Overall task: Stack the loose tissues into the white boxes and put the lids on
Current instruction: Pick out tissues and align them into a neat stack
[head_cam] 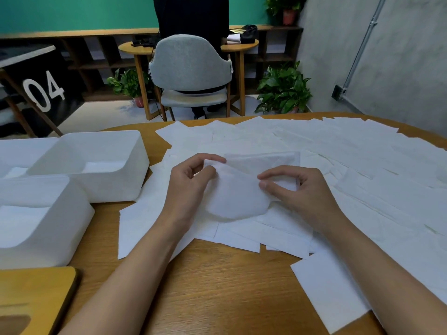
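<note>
We hold one tissue (238,192) just above the heap, near the middle of the tabletop (217,286), between both hands. The left hand (187,182) has its grip pinched, thumb against forefinger, on the upper left corner. The right hand (300,189) has its grip pinched the same way on the right edge. We judge that this two-point hold keeps the thin sheet stretched and flat so it can be squared or folded before it goes into a box. Its lower edge sags in a curve between the hands, which suggests how limp it is.

Beneath it and out to the right, the loose tissues (350,153) overlap across most of the tabletop. They are within easy reach, so each can be peeled off in turn. So many lie out that we take the task to be early on.

To the left stand the white boxes, open-topped: the far box (135,165) and the near box (72,226), close together. Each seems to have a low pale stack inside. Set beside the left hand, they make for a short carry. At the near left corner a wooden lid (41,293) with a dark slot lies flat, off the boxes. We think it is kept aside until a box is full.

We read no brand or label on the tissues, boxes or lid. The only writing is "04", in white on a black panel (36,66) beyond the tabletop.
</note>
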